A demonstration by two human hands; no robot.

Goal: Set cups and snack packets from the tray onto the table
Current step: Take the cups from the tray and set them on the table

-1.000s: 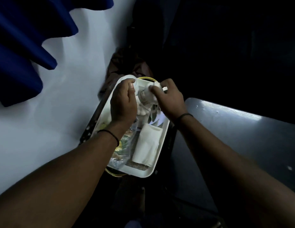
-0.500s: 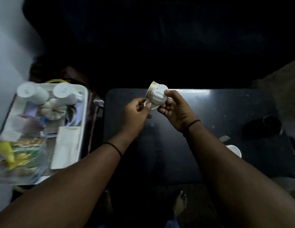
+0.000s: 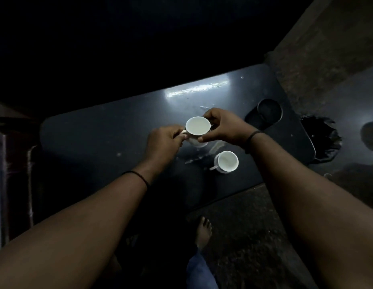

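A white cup (image 3: pixel 198 126) is upright, mouth up, over the middle of the dark table (image 3: pixel 98 132). My left hand (image 3: pixel 162 140) pinches its handle side and my right hand (image 3: pixel 225 128) grips its far and right rim. I cannot tell whether its base touches the table. A second white cup (image 3: pixel 227 161) stands upright on the table just right of and nearer than the first, free of both hands. The tray and the snack packets are out of view.
A dark round object (image 3: pixel 268 110) lies on the table's right end. A black crumpled bag (image 3: pixel 321 138) sits just past that end. My bare foot (image 3: pixel 203 232) rests on the rough floor below the table's near edge.
The view swung right from the tray to the table. The cup taken from the tray was turned from tilted to upright and brought lower, next to the standing cup.
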